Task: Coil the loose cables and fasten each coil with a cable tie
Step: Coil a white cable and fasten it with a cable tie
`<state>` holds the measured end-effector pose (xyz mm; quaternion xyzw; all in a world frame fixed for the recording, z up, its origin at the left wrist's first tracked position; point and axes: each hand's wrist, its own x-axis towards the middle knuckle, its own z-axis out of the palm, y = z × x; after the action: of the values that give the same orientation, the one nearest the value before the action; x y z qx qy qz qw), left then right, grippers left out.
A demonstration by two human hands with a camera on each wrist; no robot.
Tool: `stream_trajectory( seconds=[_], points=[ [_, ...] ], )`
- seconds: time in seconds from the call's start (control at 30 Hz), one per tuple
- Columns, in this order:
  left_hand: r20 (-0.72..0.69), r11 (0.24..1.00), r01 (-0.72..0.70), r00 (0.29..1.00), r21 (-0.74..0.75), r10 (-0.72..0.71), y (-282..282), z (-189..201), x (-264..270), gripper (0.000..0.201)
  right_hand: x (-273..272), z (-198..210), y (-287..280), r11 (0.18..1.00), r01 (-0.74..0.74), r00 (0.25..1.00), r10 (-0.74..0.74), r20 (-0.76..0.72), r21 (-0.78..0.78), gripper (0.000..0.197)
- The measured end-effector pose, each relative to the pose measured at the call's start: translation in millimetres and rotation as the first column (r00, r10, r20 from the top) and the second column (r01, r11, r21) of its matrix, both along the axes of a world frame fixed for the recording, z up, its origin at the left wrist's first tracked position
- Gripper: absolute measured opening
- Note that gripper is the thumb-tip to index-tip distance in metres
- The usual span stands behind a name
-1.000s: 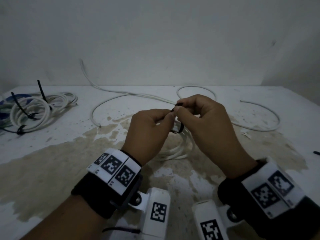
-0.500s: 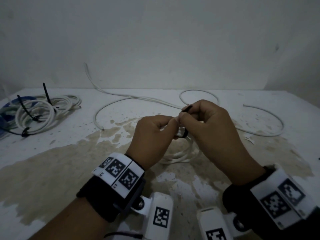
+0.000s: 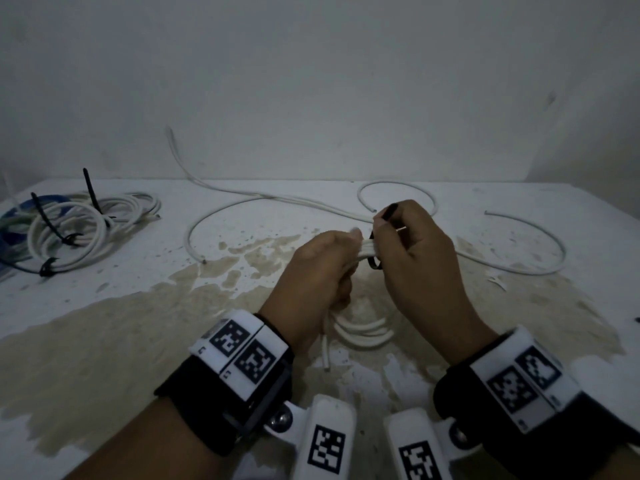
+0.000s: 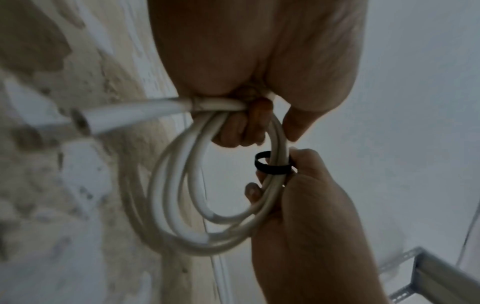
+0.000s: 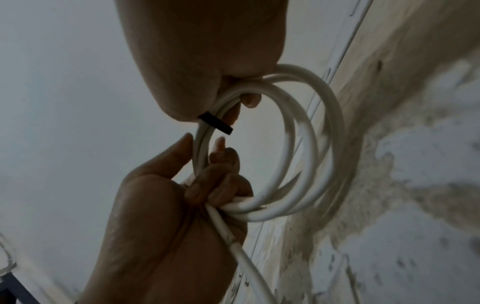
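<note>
a: what sits nearest, at the bottom of the frame?

b: two wrists in black straps with white marker blocks. above them, at centre, the left hand [image 3: 320,268] has its fingers curled tight around a white cable coil [image 3: 363,332], bunching its strands. a loose end of the coil hangs down below the hand.

a: and the other hand?

b: the right hand [image 3: 415,258] is just right of it, almost touching. its thumb and forefinger pinch the tail of a black cable tie [image 3: 375,263]; the tie is looped around the coil's strands. in the left wrist view the loop [image 4: 272,166] looks slack around the bundle, with the right hand's other fingers curled round the strands below it.

a: what lies under them?

b: a white table [image 3: 104,341] with wide brownish stains.

a: further back?

b: a loose white cable [image 3: 519,268] sprawls in open curves behind the hands, centre to right. at far left lie finished coils [image 3: 69,233] in white and blue, bound with black ties whose tails stick up. behind everything is a plain wall [image 3: 311,81].
</note>
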<state>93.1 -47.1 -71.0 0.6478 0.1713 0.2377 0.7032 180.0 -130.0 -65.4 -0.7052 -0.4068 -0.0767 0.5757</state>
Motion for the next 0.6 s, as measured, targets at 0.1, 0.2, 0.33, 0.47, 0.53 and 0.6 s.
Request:
stream_trajectory(
  seconds=[0.1,0.2,0.33,0.47,0.53,0.6],
  points=[
    [-0.058,0.98,0.001,0.998,0.197,0.011,3.3,-1.8,-1.6,0.022,2.7,-1.6,-0.9,1.0,-0.007,1.0,0.008,0.02,-0.026,0.021],
    [-0.096,0.919,-0.018,0.994,0.393,0.061,8.0,-3.6,-2.6,0.022,2.8,-2.8,-1.1,0.998,-0.054,0.999,0.055,0.004,-0.043,0.026],
    [-0.062,0.921,-0.033,0.996,0.389,0.062,8.9,-3.2,-2.9,0.01,0.5,-2.4,-0.2,0.992,-0.124,0.989,0.124,-0.077,0.011,0.024],
    [-0.045,0.98,-0.081,0.995,0.184,0.091,8.6,-4.2,0.2,0.01,1.1,-1.2,-1.2,0.99,-0.119,0.991,0.123,-0.056,0.07,0.02],
    [-0.038,0.991,-0.069,0.997,0.117,0.074,9.4,-6.2,1.6,0.016,1.0,-0.1,-1.9,0.99,-0.107,0.994,0.109,-0.018,0.088,0.02],
    [-0.033,0.992,-0.042,0.998,0.116,0.046,9.9,-8.2,2.8,0.021,2.0,-0.3,-2.5,0.991,-0.082,0.997,0.083,-0.004,0.104,0.014]
  ],
)
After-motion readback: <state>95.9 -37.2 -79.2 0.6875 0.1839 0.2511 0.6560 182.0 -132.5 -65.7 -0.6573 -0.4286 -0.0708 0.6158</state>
